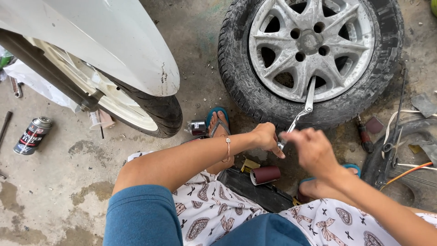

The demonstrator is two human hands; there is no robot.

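From the head camera, a car wheel with a silver spoked rim lies flat on the concrete floor at about one o'clock. At ten o'clock a scooter's white mudguard covers its front tyre. A spray can lies on its side at nine o'clock, well apart from the hands. A roll of dark red sandpaper lies just below the hands, beside a black rubber piece. At three o'clock sit loose tubing, an orange wire and a red-handled tool.

The metal tool, a slim silver bar, has its long axis running from the hands up toward twelve o'clock, its far end resting against the rim and tyre edge. Nothing stands between it and the wheel.

The left hand is closed around the tool's near end. The right hand is blurred; its fingers curl by the same end, but whether they grip it I cannot tell.
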